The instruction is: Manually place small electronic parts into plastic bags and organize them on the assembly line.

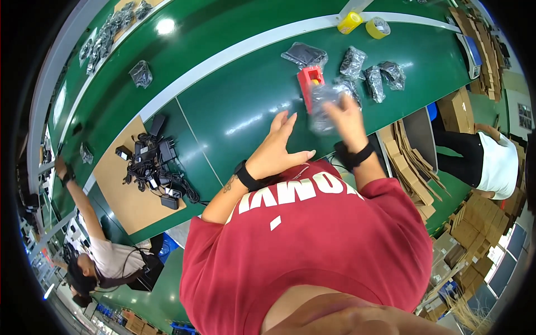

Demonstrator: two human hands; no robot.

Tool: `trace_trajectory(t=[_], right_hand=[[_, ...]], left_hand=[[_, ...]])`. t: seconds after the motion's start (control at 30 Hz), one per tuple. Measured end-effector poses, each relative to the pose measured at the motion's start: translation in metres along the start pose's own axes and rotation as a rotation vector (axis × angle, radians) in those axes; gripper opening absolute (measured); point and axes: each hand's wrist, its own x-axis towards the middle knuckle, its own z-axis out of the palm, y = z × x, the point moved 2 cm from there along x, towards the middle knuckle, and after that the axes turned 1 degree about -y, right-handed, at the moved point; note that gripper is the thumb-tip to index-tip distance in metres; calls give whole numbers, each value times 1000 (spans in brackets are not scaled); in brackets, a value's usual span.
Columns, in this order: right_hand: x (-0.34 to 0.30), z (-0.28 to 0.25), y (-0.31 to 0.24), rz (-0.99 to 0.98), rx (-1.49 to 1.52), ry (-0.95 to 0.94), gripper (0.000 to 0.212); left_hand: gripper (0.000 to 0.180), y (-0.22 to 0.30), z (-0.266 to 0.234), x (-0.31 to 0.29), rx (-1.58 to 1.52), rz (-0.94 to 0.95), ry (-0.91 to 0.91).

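Observation:
My right hand is over the green table, smeared by motion, with its fingers on a clear plastic bag that holds something dark. The bag is blurred too, and its contents cannot be made out. Just left of it, my left hand is held with thumb and fingers apart and nothing in it. A red tape dispenser stands right beyond the bag, partly covered by it. Behind the dispenser lies a flat dark bagged item. More bagged items, such as this one and another, lie to its right.
Black power adapters with cords are heaped on a brown cardboard sheet at the left. Yellow tape rolls sit at the back. A white rail divides the table from a belt. Co-workers are at the left and right.

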Motion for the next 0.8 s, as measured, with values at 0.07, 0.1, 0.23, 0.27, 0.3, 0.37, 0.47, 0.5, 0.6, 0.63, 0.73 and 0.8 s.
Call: trace_trajectory(t=[0.07, 0.1, 0.23, 0.27, 0.3, 0.37, 0.47, 0.5, 0.6, 0.63, 0.73, 0.8], right_hand=[[37, -61, 12, 36, -423, 201, 32], [53, -86, 21, 113, -749, 252, 31], [87, -84, 7, -60, -1429, 573, 42], [101, -70, -5, -99, -1363, 489, 43], [120, -60, -12, -134, -1298, 412, 45], [165, -41, 3, -111, -1039, 186, 48], [222, -28, 38, 204, -916, -218, 72], [226, -19, 40, 292, -841, -364, 70], [224, -19, 44, 90, -702, -213, 57], [202, 4, 7, -49, -818, -183, 47], [119, 43, -58, -512, -807, -30, 29], [55, 77, -79, -688, -861, -29, 22]], left_hand=[[76, -9, -5, 9, -32, -37, 44], [71, -19, -7, 12, -62, -81, 92], [65, -39, -24, 15, 3, -182, 168], [65, -41, -26, 16, 6, -192, 175], [64, -42, -27, 18, -3, -182, 196], [60, -39, -29, 22, -17, -157, 238], [55, -34, -27, 23, -49, -137, 240], [55, -35, -29, 20, -47, -150, 259], [43, -38, -30, 16, -291, -227, 284], [43, -46, -32, 13, -300, -244, 312], [59, -50, -25, 14, -596, -141, 389], [64, -37, -17, 21, -890, -17, 539]])
